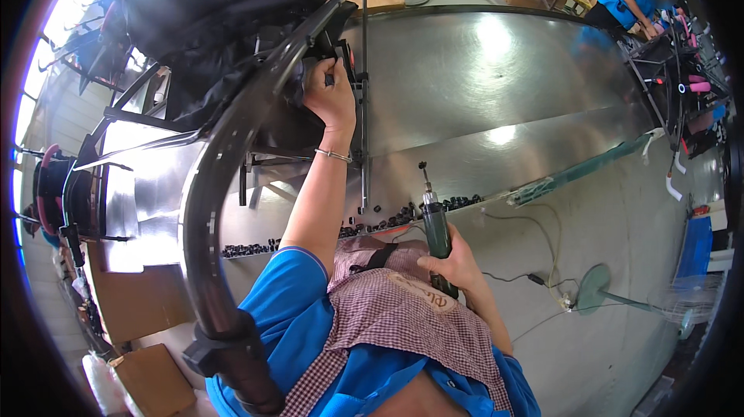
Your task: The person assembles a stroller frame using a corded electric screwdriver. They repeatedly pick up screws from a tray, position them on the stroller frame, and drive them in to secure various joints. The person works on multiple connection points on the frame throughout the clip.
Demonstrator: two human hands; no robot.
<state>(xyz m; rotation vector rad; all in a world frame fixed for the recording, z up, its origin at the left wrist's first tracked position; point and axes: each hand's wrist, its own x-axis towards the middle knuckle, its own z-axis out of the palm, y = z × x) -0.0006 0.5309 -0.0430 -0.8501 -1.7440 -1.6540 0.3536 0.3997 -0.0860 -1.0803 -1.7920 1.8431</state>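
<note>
My right hand (456, 263) is wrapped round a dark green electric screwdriver (438, 235), held upright in front of my apron. A small black piece (422, 164) sits at the tip of its bit. Ahead and to the left, my left hand (332, 95) is closed, fingers curled at the black tube frame and fabric of what looks like a baby stroller (225, 22). What those fingers pinch is small and dark and cannot be made out. Loose small black plastic parts (380, 223) lie along the near edge of the metal table (504, 91).
A thick dark curved tube (205, 223) crosses close on my left. Cardboard boxes (151, 378) stand at lower left. A green fan (601, 289) and cables are on the floor at right. At far right, a co-worker in blue (624, 2) handles another frame (682, 76).
</note>
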